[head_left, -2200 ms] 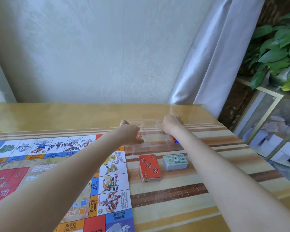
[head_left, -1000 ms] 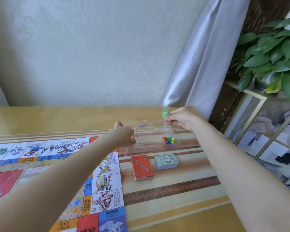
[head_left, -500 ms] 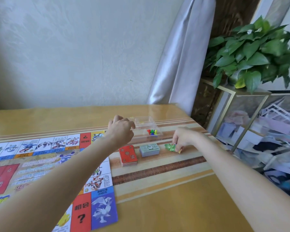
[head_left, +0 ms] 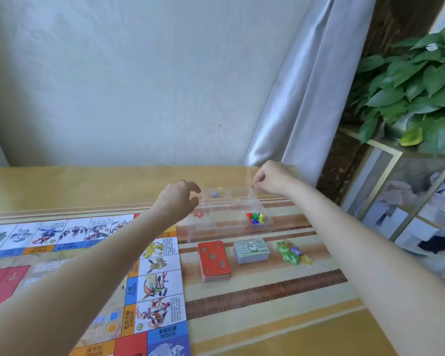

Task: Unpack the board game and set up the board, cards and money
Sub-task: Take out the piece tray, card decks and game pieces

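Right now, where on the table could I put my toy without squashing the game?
The near right corner of the table looks bare, and the strip behind the clear tray, by the wall. It is crowded where the red cards, money stack and star tokens line up beside the board.

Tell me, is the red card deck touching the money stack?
Apart. The head view shows a strip of bare table mat between the red card deck and the money stack.
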The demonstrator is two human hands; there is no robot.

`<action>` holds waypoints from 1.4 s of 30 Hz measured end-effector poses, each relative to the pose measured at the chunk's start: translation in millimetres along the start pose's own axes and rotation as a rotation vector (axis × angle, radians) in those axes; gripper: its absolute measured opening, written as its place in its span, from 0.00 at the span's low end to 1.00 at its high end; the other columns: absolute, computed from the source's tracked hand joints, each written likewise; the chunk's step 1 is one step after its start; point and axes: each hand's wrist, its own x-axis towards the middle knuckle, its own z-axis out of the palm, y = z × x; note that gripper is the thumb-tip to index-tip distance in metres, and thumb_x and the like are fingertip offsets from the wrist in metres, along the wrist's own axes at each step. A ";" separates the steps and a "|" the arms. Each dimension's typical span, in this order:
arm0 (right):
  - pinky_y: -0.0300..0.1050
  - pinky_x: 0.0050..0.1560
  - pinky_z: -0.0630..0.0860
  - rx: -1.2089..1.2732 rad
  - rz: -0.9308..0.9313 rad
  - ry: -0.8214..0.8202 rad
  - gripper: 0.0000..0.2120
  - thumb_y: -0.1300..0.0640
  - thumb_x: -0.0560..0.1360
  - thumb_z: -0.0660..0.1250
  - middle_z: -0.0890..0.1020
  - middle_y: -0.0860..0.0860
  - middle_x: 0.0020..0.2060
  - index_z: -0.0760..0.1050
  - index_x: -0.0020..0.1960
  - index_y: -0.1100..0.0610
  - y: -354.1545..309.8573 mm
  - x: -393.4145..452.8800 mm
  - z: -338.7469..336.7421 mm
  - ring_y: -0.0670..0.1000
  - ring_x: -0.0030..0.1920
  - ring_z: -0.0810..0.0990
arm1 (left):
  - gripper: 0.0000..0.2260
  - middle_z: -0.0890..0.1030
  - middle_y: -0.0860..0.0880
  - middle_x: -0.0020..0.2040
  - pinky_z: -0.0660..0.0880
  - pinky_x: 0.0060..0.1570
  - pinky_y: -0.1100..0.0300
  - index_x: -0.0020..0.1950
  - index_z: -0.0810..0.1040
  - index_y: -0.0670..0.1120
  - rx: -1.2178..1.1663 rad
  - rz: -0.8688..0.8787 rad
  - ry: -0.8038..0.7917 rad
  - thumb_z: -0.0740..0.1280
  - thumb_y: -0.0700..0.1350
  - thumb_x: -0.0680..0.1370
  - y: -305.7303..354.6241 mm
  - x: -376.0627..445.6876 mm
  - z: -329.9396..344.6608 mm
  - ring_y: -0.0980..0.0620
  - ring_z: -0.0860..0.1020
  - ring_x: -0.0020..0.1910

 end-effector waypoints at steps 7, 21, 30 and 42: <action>0.41 0.31 0.66 -0.053 0.038 -0.107 0.17 0.51 0.71 0.72 0.74 0.56 0.34 0.71 0.36 0.63 -50.3 89.5 56.1 0.55 0.36 0.74 | 0.07 0.82 0.47 0.52 0.75 0.51 0.58 0.51 0.82 0.45 -0.151 0.051 -0.061 0.67 0.42 0.74 -17.5 37.2 -2.6 0.49 0.79 0.52; 0.41 0.40 0.77 -0.300 0.114 -0.249 0.13 0.62 0.62 0.77 0.75 0.50 0.28 0.72 0.32 0.58 -73.5 108.7 74.8 0.50 0.32 0.77 | 0.07 0.79 0.46 0.56 0.76 0.53 0.54 0.52 0.80 0.47 0.261 0.194 -0.237 0.66 0.40 0.76 -8.8 41.0 20.6 0.45 0.78 0.53; 0.37 0.26 0.67 -0.242 0.146 -0.196 0.13 0.61 0.63 0.75 0.72 0.48 0.15 0.70 0.29 0.57 -67.6 105.4 79.9 0.48 0.25 0.71 | 0.08 0.77 0.45 0.57 0.72 0.47 0.56 0.54 0.78 0.46 0.309 0.178 -0.197 0.65 0.39 0.77 -7.1 38.7 23.9 0.43 0.77 0.55; 0.44 0.52 0.79 -0.139 0.068 -0.198 0.16 0.62 0.65 0.76 0.84 0.55 0.46 0.81 0.53 0.61 -50.3 108.1 76.8 0.50 0.40 0.79 | 0.09 0.78 0.46 0.54 0.76 0.48 0.54 0.50 0.79 0.47 0.299 0.207 -0.193 0.62 0.36 0.76 -10.8 37.5 27.6 0.44 0.78 0.52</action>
